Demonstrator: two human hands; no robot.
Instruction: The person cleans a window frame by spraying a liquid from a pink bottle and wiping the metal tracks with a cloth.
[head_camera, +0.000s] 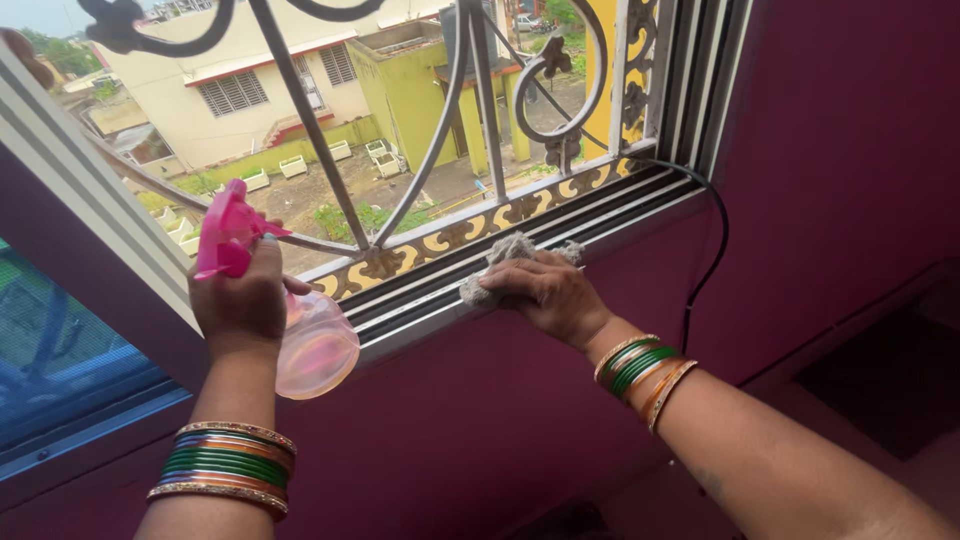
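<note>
While a pink-triggered clear spray bottle (290, 320) was gripped in the left hand (243, 300) at the near left, a grey cloth (500, 262) was pressed under the right hand's (548, 292) flattened fingers (510, 282) on the window track (420, 295).

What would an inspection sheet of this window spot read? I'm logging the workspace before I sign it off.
Surface: window track along the sill, above a magenta wall.
Job's things: pink spray bottle; grey cloth on the track.
Clutter: nothing seen.
Hands: left hand grips the bottle; right hand presses the cloth.
Cables: black cable runs from the track down the wall.
Surroundings: iron grille, buildings and yard outside.
</note>
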